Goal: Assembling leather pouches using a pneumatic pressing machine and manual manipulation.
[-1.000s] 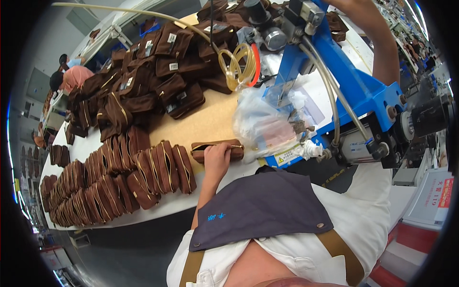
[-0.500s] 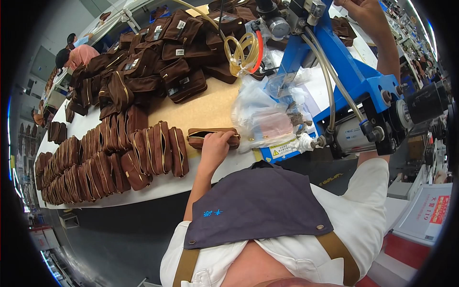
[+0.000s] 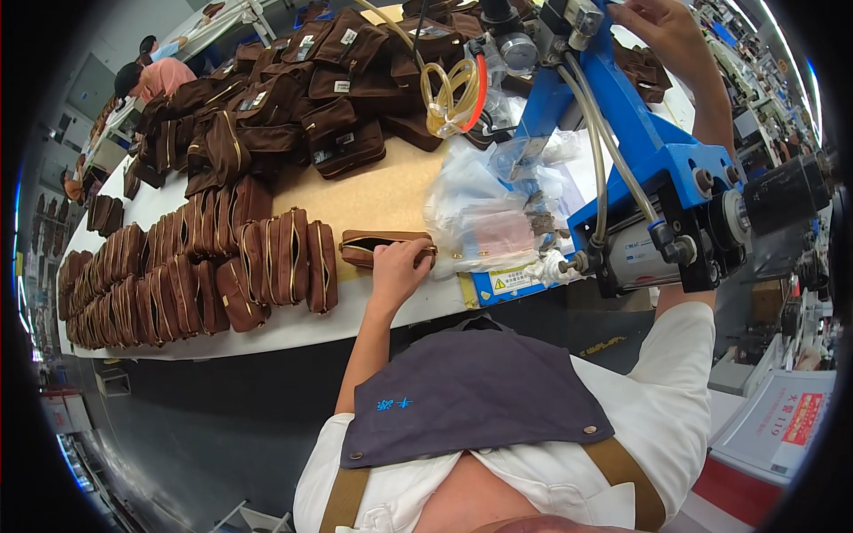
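Note:
A small brown zip pouch (image 3: 360,251) lies on the near edge of the worktable, its gold-toothed zip gaping open. My left hand (image 3: 402,271) is closed on the pouch's near side toward its right end, fingers bent over the zip edge. Just right of the pouch, clear plastic wrap (image 3: 471,195) covers the base of a blue pneumatic press (image 3: 622,115). Behind the press's upper frame is my right hand (image 3: 666,31), reaching up at the top right. Its fingers are bent together near the frame; whatever they hold is hidden.
Matching finished pouches (image 3: 182,284) stand in tight rows on the left. Dark brown bags (image 3: 267,107) are heaped behind them. A tan board (image 3: 382,191) lies on the white table. Coiled yellow hose (image 3: 449,98) hangs by the press; a person in pink (image 3: 166,77) works far left.
The view has shifted slightly, moving table items left and up in the picture. My right hand shows a little more fully. My left hand stays on the pouch.

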### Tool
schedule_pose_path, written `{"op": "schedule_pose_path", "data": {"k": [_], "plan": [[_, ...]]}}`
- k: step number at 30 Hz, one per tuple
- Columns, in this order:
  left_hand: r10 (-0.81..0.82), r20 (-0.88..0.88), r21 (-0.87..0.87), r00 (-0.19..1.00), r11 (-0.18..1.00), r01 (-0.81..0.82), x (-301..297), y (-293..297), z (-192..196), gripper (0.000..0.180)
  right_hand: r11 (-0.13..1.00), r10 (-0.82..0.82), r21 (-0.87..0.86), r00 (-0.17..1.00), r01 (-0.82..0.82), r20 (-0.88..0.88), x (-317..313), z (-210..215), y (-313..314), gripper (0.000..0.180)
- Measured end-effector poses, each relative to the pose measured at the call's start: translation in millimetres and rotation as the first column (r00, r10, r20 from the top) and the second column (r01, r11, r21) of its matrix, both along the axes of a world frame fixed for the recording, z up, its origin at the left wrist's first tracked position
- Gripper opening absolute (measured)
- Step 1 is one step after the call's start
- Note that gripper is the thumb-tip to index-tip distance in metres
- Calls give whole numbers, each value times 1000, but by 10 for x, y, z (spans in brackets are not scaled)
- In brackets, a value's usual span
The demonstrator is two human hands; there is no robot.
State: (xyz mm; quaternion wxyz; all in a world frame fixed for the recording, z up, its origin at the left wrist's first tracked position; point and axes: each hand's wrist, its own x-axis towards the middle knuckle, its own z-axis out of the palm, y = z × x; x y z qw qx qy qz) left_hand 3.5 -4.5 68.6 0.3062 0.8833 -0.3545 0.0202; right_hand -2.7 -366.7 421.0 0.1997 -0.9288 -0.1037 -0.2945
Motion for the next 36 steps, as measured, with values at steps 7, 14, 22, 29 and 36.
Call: {"op": "schedule_pose_path", "data": {"k": [7, 14, 22, 29, 36], "plan": [[6, 5, -35, 1000, 999, -6, 46, -5, -172, 19, 977, -170, -73, 935, 202, 311, -364, -816, -225, 31], [-24, -106, -53, 994, 998, 18, 31, 93, -183, 17, 555, -574, 690, 814, 465, -87, -1964, -2995, 243, 26], [-137, -35, 78, 990, 987, 139, -73, 122, -136, 17, 280, 272, 724, 671, 631, -690, -1986, -3813, 1706, 27], [-116, -47, -14, 992, 993, 115, -117, 93, -250, 14, 704, -10, 577, 818, 414, -575, -1044, -3902, 2269, 19], [-122, -50, -69, 991, 991, 119, -116, 149, -249, 11, 647, -52, 602, 814, 468, -578, -835, -3981, 2394, 18]]}}
